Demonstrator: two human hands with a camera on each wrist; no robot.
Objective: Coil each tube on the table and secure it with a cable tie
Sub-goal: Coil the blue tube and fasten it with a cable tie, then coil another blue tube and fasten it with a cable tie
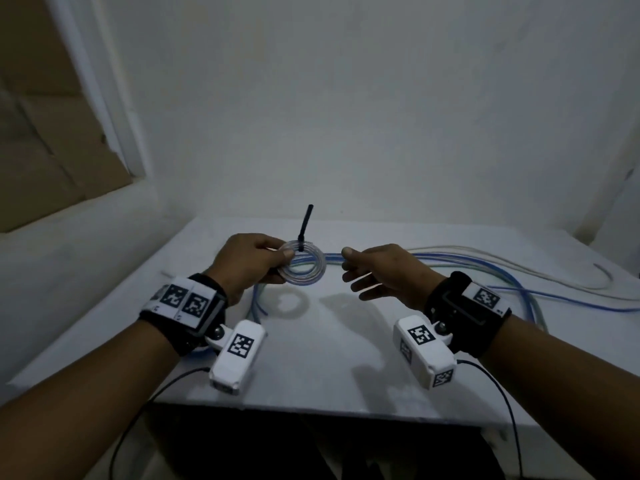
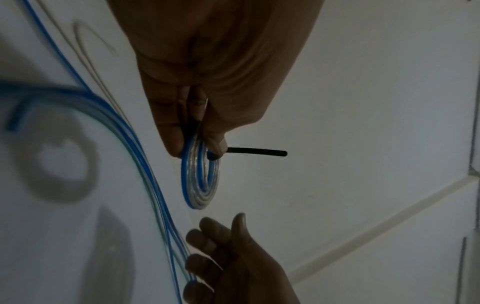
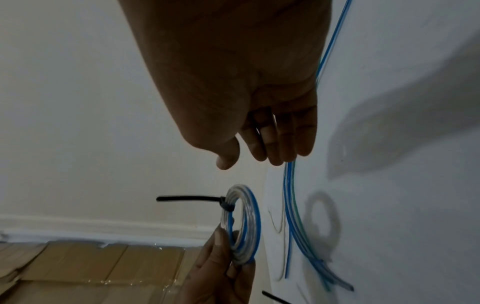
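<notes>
Coiled tube [image 1: 303,263] pinched by left hand [image 1: 249,261] fingers, tie's loop partly hidden, right hand [image 1: 384,271] slack.

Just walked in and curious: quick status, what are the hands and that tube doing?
Left hand pinches coiled tube above the table. Black cable tie on coil, tail sticking up. Right hand open, empty. Loose tubes remain behind.

A white table [image 1: 311,375] stands against a plain white wall [image 1: 346,116], with cardboard [image 1: 41,133] left, in dim light.
</notes>
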